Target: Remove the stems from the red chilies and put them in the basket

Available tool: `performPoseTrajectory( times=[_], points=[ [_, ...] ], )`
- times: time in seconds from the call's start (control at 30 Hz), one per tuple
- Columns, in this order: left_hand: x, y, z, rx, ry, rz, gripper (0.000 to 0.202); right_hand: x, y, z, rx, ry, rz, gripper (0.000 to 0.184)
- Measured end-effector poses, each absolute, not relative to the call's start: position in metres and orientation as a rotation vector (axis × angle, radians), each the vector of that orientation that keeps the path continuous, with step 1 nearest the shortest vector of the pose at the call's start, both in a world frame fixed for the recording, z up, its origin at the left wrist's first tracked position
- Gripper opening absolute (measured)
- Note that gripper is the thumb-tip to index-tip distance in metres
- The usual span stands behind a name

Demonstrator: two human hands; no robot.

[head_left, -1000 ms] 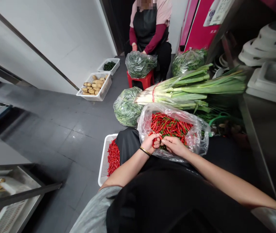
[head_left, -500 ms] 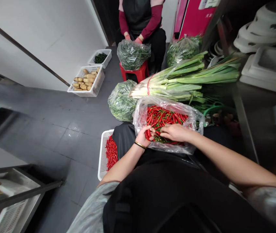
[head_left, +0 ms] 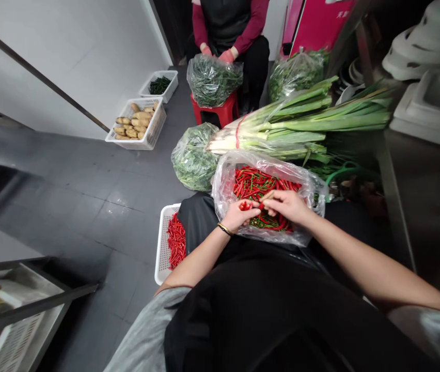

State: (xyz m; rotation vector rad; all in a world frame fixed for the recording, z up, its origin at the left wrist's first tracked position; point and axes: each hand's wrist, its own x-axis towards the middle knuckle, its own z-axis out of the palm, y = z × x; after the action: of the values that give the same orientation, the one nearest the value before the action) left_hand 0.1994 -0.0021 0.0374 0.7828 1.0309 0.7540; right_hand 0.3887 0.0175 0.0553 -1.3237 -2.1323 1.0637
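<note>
On my lap sits a clear plastic bag [head_left: 225, 173], its mouth spread wide around a heap of red chili peppers [head_left: 253, 181] with green stems. My left hand [head_left: 237, 216] is curled around several red chilies, which show between thumb and fingers. Just right of it, my right hand [head_left: 286, 205] pinches a red chili close to the left fingertips. Both hands are above the heap. Beside my left leg, a white basket [head_left: 163, 256] holds red chilies without visible green stems [head_left: 176, 242].
Leeks [head_left: 274, 129] tied with a red band lie beyond the bag, next to bagged greens [head_left: 195, 157]. A co-worker [head_left: 228, 23] sits behind a red stool [head_left: 222, 111] bearing another bag of greens. A basket of potato-like tubers [head_left: 138, 124] stands left. A metal shelf [head_left: 34, 310] is lower left.
My right hand has lifted from the heap and come up beside my left, now pinching a chili. My left hand has shifted slightly right, its thumb extended toward the right fingers.
</note>
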Motion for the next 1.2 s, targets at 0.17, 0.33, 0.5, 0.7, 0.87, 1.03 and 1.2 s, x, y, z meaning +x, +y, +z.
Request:
performPoseTrajectory(
  times=[0.17,0.33,0.5,0.7,0.87,1.03,1.2],
  points=[
    [0.211,-0.013,0.034,0.685,0.936,0.512,0.038,0.389,-0.01,0.043,-1.368,-2.18,0.654,0.034],
    [0.198,-0.006,0.037,0.482,0.836,0.639,0.03,0.394,0.032,0.031,-1.833,-2.408,0.315,0.041],
    [0.187,0.002,0.034,0.39,0.848,0.704,0.035,0.383,0.07,0.035,-1.738,-2.662,0.261,0.034],
    [0.197,0.003,0.035,0.317,0.993,0.874,0.045,0.376,0.041,0.056,-1.564,-2.718,0.316,0.042],
    [0.202,-0.001,0.04,0.528,0.986,0.847,0.037,0.374,-0.009,0.065,-1.046,-2.909,0.84,0.028],
    [0.194,0.004,0.043,0.447,0.864,0.875,0.032,0.39,0.019,0.062,-1.74,-2.621,0.951,0.046],
    [0.185,0.01,0.041,0.295,0.78,0.879,0.024,0.387,0.068,0.039,-2.153,-2.415,0.743,0.046]
  ],
)
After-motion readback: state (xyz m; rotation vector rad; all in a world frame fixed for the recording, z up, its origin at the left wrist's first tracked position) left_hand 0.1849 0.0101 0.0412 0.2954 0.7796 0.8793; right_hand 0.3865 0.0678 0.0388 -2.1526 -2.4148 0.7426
